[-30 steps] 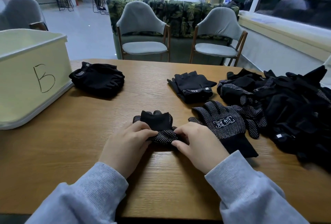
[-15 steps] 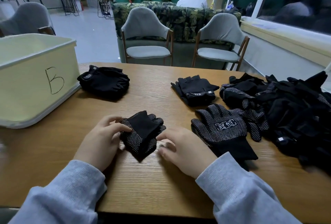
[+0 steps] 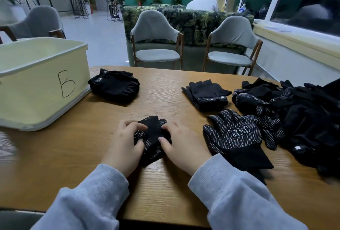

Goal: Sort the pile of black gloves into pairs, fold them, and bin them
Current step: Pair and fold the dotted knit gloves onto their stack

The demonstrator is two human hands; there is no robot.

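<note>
A folded pair of black dotted gloves (image 3: 151, 137) lies on the wooden table (image 3: 165, 189) in front of me. My left hand (image 3: 125, 145) grips its left side with curled fingers, and my right hand (image 3: 182, 145) grips its right side. A flat dotted glove with a white label (image 3: 237, 134) lies just right of my right hand. The pile of black gloves (image 3: 303, 119) covers the table's right side. The pale yellow bin marked B (image 3: 42, 86) stands at the left.
One folded black pair (image 3: 115, 86) lies beside the bin, another (image 3: 207, 94) near the pile. Two grey chairs (image 3: 156, 46) stand behind the table, a third at far left. A person sits at the back beyond a leaf-patterned sofa.
The folded dotted pair turned from lying crosswise to lengthwise between my hands. Both hands have closed in and now grip it from either side.
</note>
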